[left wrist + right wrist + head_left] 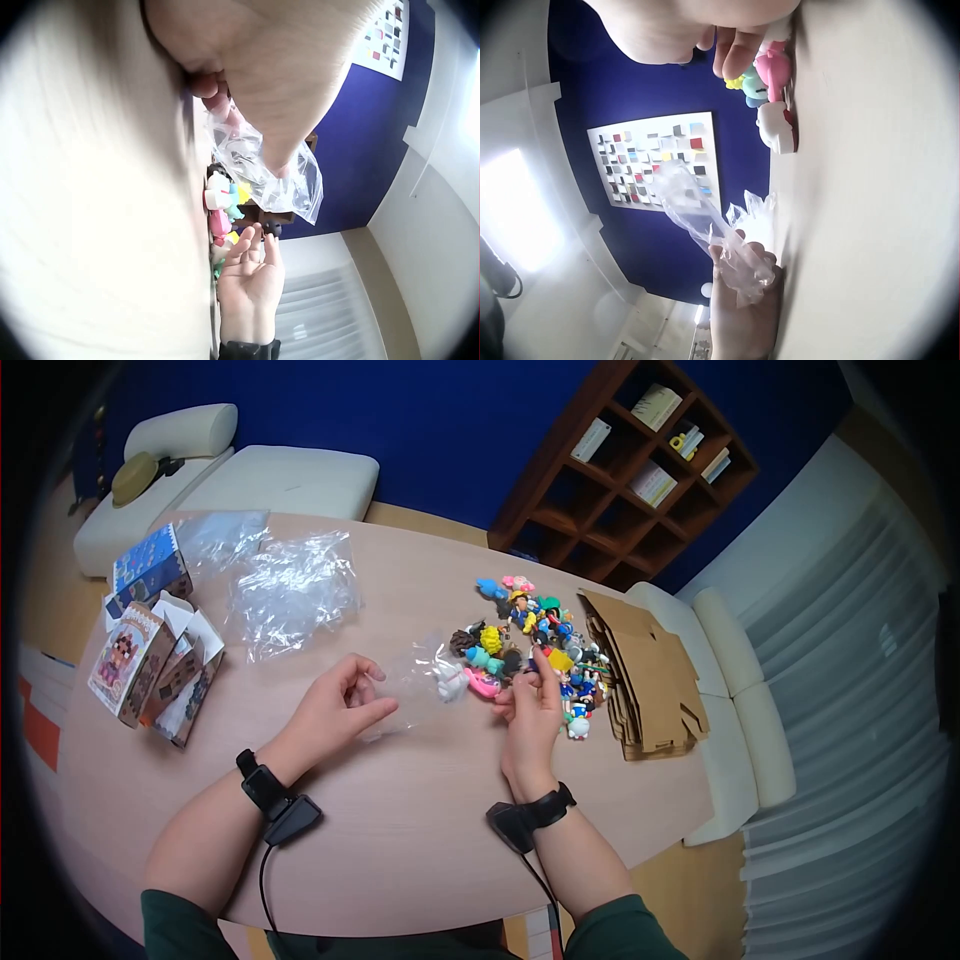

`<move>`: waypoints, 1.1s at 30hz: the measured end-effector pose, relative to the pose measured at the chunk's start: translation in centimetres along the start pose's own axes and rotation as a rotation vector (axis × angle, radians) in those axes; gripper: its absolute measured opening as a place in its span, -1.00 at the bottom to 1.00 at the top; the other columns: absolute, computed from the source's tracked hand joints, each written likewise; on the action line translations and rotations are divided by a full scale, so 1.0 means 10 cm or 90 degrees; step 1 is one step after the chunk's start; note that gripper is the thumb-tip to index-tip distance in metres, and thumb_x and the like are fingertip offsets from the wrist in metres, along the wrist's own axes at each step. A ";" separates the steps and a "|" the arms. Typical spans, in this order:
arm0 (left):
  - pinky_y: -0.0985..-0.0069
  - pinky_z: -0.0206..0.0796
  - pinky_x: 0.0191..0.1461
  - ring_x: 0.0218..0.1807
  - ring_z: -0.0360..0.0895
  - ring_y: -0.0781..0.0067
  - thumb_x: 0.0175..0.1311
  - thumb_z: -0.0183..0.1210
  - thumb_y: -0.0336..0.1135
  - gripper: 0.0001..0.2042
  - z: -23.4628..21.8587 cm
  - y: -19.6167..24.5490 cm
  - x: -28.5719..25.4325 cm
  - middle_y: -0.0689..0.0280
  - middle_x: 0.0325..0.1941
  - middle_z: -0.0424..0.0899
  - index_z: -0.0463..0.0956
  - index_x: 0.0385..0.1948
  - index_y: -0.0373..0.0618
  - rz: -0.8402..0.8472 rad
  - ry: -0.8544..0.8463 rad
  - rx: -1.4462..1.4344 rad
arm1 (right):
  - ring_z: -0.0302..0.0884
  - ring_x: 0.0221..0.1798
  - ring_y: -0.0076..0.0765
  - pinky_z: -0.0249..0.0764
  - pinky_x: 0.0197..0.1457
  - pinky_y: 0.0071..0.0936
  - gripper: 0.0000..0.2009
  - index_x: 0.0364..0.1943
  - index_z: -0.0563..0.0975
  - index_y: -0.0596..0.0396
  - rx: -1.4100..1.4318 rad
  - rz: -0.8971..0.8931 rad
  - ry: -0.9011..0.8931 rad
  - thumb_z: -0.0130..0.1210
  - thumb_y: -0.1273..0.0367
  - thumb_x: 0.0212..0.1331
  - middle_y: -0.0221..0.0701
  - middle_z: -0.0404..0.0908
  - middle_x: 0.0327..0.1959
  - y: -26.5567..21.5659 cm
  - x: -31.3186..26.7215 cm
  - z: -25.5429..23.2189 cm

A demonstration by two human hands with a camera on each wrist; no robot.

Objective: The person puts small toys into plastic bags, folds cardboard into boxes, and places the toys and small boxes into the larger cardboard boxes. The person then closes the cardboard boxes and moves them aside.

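Observation:
A clear plastic bag (415,665) hangs from my left hand (338,705), whose fingers and thumb are curled; the right wrist view shows the bag (739,262) gripped in that hand (742,319). My right hand (533,725) is raised at the near side of a pile of small colourful figures. In the left wrist view a small dark figure (272,227) is at the fingertips of my right hand (251,289), apparently pinched. A white figure (451,682) and a pink one (483,682) lie between the hands, at the pile's left edge.
Flattened brown cardboard (650,675) is stacked right of the pile. Clear plastic bags (295,595) lie at the back left of the table (420,820). Printed boxes, one brown (130,660) and one blue (150,568), stand at the left.

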State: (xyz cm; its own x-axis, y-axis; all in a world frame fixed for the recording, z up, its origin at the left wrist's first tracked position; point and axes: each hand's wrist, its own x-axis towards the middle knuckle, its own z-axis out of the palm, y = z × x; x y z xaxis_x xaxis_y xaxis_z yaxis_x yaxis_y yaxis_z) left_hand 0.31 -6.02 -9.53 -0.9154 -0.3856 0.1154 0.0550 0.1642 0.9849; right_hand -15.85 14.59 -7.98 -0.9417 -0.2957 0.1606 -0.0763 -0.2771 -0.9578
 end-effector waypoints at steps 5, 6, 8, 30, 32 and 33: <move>0.71 0.18 -0.27 -0.37 0.30 0.77 0.34 0.30 -0.33 -0.72 -0.02 -0.07 0.02 0.56 -0.42 0.40 0.47 0.00 -0.14 -0.024 0.008 -0.062 | 0.43 -0.41 -0.71 0.40 -0.39 -0.72 -0.66 0.28 0.41 0.14 -0.017 -0.024 -0.011 -0.01 0.46 0.47 -0.50 0.50 -0.27 0.01 -0.07 -0.01; 0.71 0.18 -0.27 -0.37 0.30 0.77 0.34 0.30 -0.33 -0.72 -0.02 -0.05 0.01 0.56 -0.42 0.40 0.47 0.00 -0.14 -0.024 0.006 -0.055 | 0.43 -0.40 -0.72 0.39 -0.38 -0.73 -0.66 0.27 0.43 0.14 -0.030 -0.015 -0.065 0.02 0.42 0.47 -0.52 0.50 -0.33 0.03 -0.08 -0.03; 0.70 0.21 -0.21 -0.29 0.33 0.74 0.38 0.23 -0.34 -0.66 -0.02 0.01 -0.01 0.52 -0.32 0.41 0.46 0.15 -0.11 -0.036 -0.018 -0.143 | 0.43 -0.40 -0.72 0.38 -0.36 -0.74 -0.67 0.25 0.44 0.14 -0.031 -0.003 -0.117 0.04 0.38 0.47 -0.54 0.49 -0.39 0.06 -0.15 -0.04; 0.68 0.33 -0.17 -0.27 0.47 0.76 0.38 0.26 -0.41 -0.90 0.05 0.11 -0.05 0.48 -0.33 0.61 0.52 -0.30 -0.17 -0.103 -0.116 -0.029 | 0.57 -0.18 -0.59 0.48 -0.13 -0.61 -0.77 0.06 0.57 0.13 0.141 0.183 -0.274 0.06 0.33 0.47 -0.40 0.66 -0.15 0.19 -0.32 0.11; 0.69 0.32 -0.19 -0.29 0.46 0.77 0.36 0.27 -0.43 -0.88 0.03 0.06 -0.05 0.48 -0.35 0.60 0.49 -0.34 -0.14 -0.089 -0.115 -0.046 | 0.57 -0.15 -0.57 0.49 -0.12 -0.59 -0.76 0.10 0.53 0.13 0.192 0.206 -0.251 0.06 0.35 0.47 -0.39 0.64 -0.14 0.16 -0.33 0.14; 0.69 0.32 -0.20 -0.30 0.46 0.76 0.35 0.29 -0.44 -0.87 0.02 0.03 -0.04 0.49 -0.36 0.58 0.48 -0.35 -0.12 -0.085 -0.101 -0.062 | 0.56 -0.13 -0.58 0.49 -0.12 -0.60 -0.75 0.11 0.50 0.13 0.159 0.179 -0.266 0.09 0.39 0.43 -0.39 0.62 -0.15 0.13 -0.35 0.18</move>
State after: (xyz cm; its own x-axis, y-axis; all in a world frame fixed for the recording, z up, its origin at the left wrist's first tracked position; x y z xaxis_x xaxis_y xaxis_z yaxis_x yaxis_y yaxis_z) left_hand 0.64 -5.62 -9.27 -0.9678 -0.2497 -0.0304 -0.0391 0.0302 0.9988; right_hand -12.06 13.63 -9.33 -0.7012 -0.7121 0.0364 0.2872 -0.3288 -0.8996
